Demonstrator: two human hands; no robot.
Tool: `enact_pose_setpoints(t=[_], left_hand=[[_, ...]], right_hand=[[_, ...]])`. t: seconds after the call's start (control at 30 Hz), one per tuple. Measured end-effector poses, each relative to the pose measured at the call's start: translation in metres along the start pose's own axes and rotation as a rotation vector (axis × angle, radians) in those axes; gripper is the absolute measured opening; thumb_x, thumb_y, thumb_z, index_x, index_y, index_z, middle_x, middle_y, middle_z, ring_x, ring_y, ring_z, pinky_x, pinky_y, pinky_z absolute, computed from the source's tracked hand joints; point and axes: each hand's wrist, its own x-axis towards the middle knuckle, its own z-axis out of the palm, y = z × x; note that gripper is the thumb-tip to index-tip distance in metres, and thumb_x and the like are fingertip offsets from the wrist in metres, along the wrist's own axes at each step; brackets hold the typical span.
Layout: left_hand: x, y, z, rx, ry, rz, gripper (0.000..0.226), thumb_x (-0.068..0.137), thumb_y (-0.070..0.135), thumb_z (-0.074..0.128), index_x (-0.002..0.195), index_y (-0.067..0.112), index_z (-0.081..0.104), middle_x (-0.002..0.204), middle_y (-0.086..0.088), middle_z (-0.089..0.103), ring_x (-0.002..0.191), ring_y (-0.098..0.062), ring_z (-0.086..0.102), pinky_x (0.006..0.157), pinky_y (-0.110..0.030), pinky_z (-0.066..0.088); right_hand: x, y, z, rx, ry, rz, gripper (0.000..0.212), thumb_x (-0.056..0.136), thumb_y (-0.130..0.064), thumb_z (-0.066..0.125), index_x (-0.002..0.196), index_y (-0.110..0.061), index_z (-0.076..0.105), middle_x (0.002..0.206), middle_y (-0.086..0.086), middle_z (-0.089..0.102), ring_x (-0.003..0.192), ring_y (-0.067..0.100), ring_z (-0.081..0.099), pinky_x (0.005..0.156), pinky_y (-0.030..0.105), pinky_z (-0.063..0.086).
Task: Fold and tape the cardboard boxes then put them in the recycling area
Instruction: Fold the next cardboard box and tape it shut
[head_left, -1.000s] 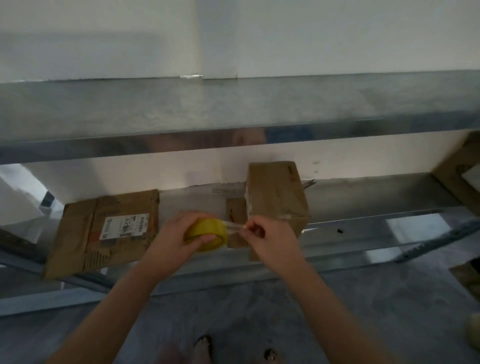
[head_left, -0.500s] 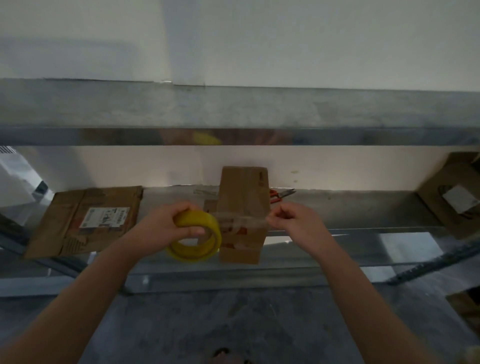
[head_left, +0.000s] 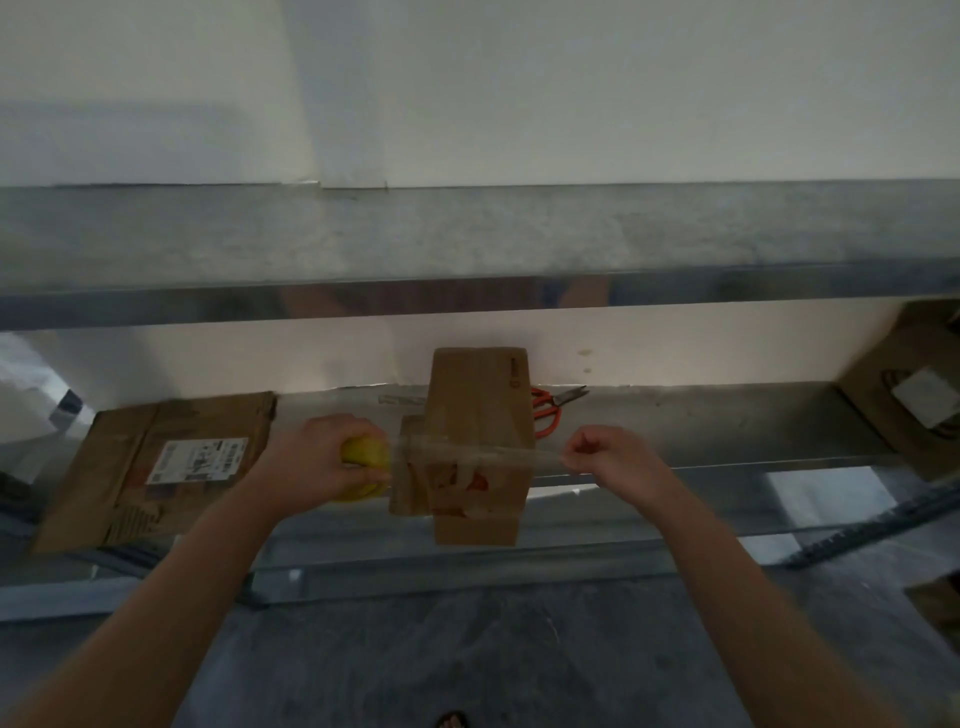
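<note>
A folded brown cardboard box (head_left: 478, 410) lies on the lower metal shelf (head_left: 727, 436), its front end over the shelf edge. My left hand (head_left: 311, 462) grips a yellow tape roll (head_left: 366, 452) just left of the box. My right hand (head_left: 608, 457) pinches the free end of the clear tape strip (head_left: 467, 454) to the right of the box. The strip is stretched across the box between both hands.
A flattened cardboard box with a white label (head_left: 156, 467) lies on the shelf to the left. Orange-handled scissors (head_left: 550, 410) sit behind the folded box. More cardboard (head_left: 914, 395) leans at the right end. An upper metal shelf (head_left: 467, 244) overhangs; grey floor lies below.
My hands have drawn apart: the right hand pulled the tape end rightward past the box, lengthening the strip across it. The left hand with the roll stayed left of the box.
</note>
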Motion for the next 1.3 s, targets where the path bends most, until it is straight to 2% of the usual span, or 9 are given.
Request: enact_pose_setpoints(t=[0.07, 0.33, 0.47, 0.67, 0.83, 0.97, 1.13, 1.2, 1.3], left_hand=[[0.006, -0.003, 0.005, -0.010, -0.017, -0.012, 0.037, 0.071, 0.047, 0.080, 0.104, 0.040, 0.063, 0.100, 0.019, 0.058, 0.091, -0.006, 0.054, 0.068, -0.015, 0.035], [0.026, -0.018, 0.022, 0.010, -0.158, -0.050, 0.039, 0.073, 0.047, 0.078, 0.107, 0.034, 0.065, 0.103, 0.010, 0.059, 0.098, -0.012, 0.056, 0.088, -0.034, 0.047], [0.029, -0.024, 0.031, -0.044, -0.213, -0.048, 0.042, 0.074, 0.044, 0.079, 0.111, 0.031, 0.065, 0.104, 0.008, 0.059, 0.098, -0.014, 0.057, 0.089, -0.034, 0.048], [0.024, -0.028, 0.042, -0.077, -0.255, -0.019, 0.082, 0.073, 0.050, 0.077, 0.141, 0.047, 0.031, 0.118, 0.014, 0.046, 0.108, -0.008, 0.048, 0.087, -0.031, 0.046], [0.020, -0.028, 0.048, 0.005, -0.257, 0.008, 0.089, 0.074, 0.053, 0.075, 0.145, 0.050, 0.022, 0.117, 0.014, 0.045, 0.106, -0.010, 0.052, 0.088, -0.035, 0.050], [0.024, -0.026, 0.051, 0.000, -0.257, -0.019, 0.089, 0.074, 0.052, 0.075, 0.146, 0.049, 0.021, 0.128, 0.007, 0.047, 0.112, -0.015, 0.052, 0.092, -0.036, 0.048], [0.021, -0.023, 0.051, 0.000, -0.256, -0.043, 0.094, 0.074, 0.050, 0.076, 0.148, 0.045, 0.019, 0.140, 0.004, 0.045, 0.117, -0.017, 0.050, 0.096, -0.040, 0.046], [0.017, -0.023, 0.049, -0.031, -0.251, -0.040, 0.092, 0.075, 0.048, 0.077, 0.148, 0.045, 0.020, 0.139, 0.004, 0.045, 0.114, -0.016, 0.051, 0.095, -0.038, 0.046], [0.012, -0.026, 0.042, -0.071, -0.241, -0.032, 0.084, 0.077, 0.041, 0.076, 0.144, 0.045, 0.026, 0.128, 0.004, 0.048, 0.107, -0.015, 0.052, 0.092, -0.037, 0.048]], right_hand=[[0.008, 0.006, 0.003, 0.033, -0.002, 0.025, 0.009, 0.090, -0.019, 0.066, 0.081, -0.018, 0.068, 0.083, -0.005, 0.068, 0.080, 0.008, 0.059, 0.067, 0.024, 0.040], [0.032, 0.024, 0.016, 0.133, -0.029, 0.122, 0.015, 0.089, -0.018, 0.068, 0.075, -0.020, 0.067, 0.070, -0.008, 0.063, 0.069, 0.006, 0.055, 0.065, 0.024, 0.040], [0.037, 0.029, 0.020, 0.211, -0.054, 0.147, 0.007, 0.090, -0.018, 0.067, 0.084, -0.016, 0.068, 0.078, -0.003, 0.064, 0.076, 0.009, 0.056, 0.065, 0.023, 0.041], [0.037, 0.040, 0.042, 0.482, -0.071, 0.254, 0.016, 0.090, 0.000, 0.062, 0.099, -0.014, 0.061, 0.085, 0.006, 0.063, 0.073, 0.013, 0.052, 0.056, 0.024, 0.034], [0.036, 0.046, 0.060, 0.551, 0.000, 0.276, 0.023, 0.084, -0.002, 0.060, 0.084, -0.023, 0.054, 0.087, 0.001, 0.061, 0.073, 0.013, 0.051, 0.058, 0.026, 0.033], [0.037, 0.043, 0.069, 0.498, 0.119, 0.200, 0.020, 0.085, -0.024, 0.071, 0.076, -0.023, 0.053, 0.077, -0.005, 0.062, 0.079, 0.013, 0.060, 0.066, 0.031, 0.043], [0.037, 0.039, 0.086, 0.269, 0.230, 0.061, 0.011, 0.093, -0.026, 0.064, 0.085, -0.023, 0.058, 0.083, -0.008, 0.066, 0.083, 0.011, 0.062, 0.077, 0.036, 0.051], [0.031, 0.043, 0.090, 0.193, 0.289, -0.040, 0.001, 0.096, -0.026, 0.060, 0.096, -0.026, 0.060, 0.094, -0.011, 0.066, 0.090, 0.007, 0.063, 0.078, 0.029, 0.050], [0.017, 0.044, 0.092, 0.139, 0.328, -0.268, 0.025, 0.098, -0.037, 0.054, 0.123, -0.033, 0.053, 0.123, -0.018, 0.052, 0.113, 0.004, 0.052, 0.094, 0.030, 0.049]])
